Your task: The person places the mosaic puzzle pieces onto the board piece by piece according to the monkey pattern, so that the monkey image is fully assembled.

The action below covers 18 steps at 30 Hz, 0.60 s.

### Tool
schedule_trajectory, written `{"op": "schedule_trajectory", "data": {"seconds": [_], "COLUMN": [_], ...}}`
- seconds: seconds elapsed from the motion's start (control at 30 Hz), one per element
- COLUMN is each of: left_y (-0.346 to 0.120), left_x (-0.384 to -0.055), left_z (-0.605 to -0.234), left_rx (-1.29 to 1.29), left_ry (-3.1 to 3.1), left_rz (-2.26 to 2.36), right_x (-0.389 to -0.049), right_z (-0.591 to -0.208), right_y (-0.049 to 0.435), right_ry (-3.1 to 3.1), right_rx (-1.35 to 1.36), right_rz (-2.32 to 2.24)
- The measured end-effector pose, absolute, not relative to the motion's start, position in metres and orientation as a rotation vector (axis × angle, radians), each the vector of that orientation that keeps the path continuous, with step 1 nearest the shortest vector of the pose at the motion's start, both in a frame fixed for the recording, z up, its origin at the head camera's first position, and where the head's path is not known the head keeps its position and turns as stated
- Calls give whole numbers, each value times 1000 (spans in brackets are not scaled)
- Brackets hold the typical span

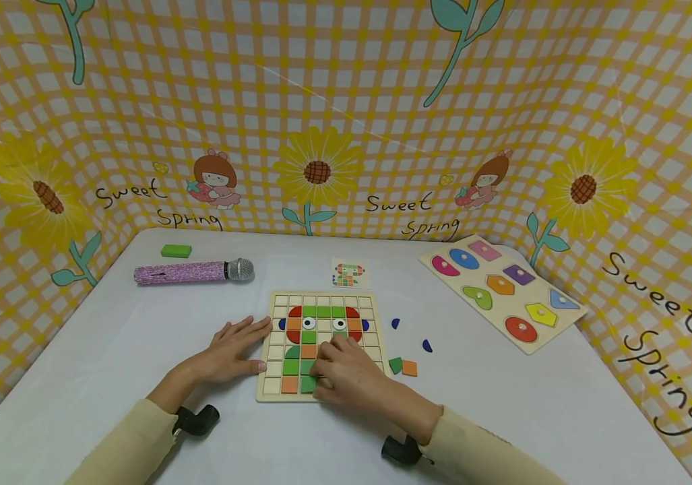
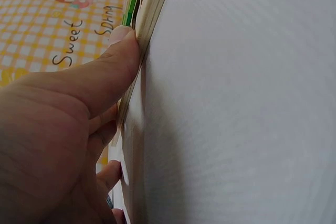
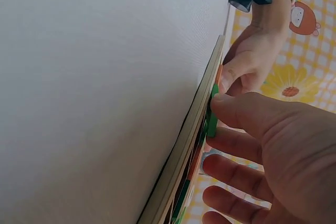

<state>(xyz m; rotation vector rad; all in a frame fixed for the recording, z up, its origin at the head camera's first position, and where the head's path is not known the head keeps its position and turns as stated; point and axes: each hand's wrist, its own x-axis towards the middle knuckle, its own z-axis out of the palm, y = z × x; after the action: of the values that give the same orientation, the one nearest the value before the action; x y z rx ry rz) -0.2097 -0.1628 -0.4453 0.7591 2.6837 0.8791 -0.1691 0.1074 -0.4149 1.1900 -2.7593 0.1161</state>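
Observation:
A wooden grid board [image 1: 272,368] lies on the table before me, its cells partly filled with green, orange, red and blue tiles and two eye tiles [image 1: 308,324]. My left hand [image 1: 224,353] rests at the board's left edge, fingers extended and thumb on the rim. Over the lower middle of the board, my right hand [image 1: 352,374] pinches a green tile [image 3: 212,121] between thumb and index finger, close to the surface. It hides several cells in the head view. Right of the board lie an orange square tile [image 1: 409,368], a green rounded tile [image 1: 395,366] and blue half-circle tiles [image 1: 427,345].
A pattern card [image 1: 350,273] lies behind the board. At the back left are a glittery purple microphone [image 1: 191,273] and a green block [image 1: 176,251]. A knobbed shape puzzle [image 1: 524,296] lies at the right. Checked cloth [image 1: 315,81] walls in the table's back and sides.

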Motion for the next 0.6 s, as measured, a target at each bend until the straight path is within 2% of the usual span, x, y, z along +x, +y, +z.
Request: {"op": "schedule_trajectory", "data": {"seconds": [0.6], "left_y": [-163], "left_x": [-210], "left_z": [-447], "left_rx": [758], "left_ry": [2683], "left_rz": [888], "right_x": [-168], "right_z": [-416], "right_y": [108], "right_ry": [-2784], "right_rx": [1174], "right_rz": [130]}}
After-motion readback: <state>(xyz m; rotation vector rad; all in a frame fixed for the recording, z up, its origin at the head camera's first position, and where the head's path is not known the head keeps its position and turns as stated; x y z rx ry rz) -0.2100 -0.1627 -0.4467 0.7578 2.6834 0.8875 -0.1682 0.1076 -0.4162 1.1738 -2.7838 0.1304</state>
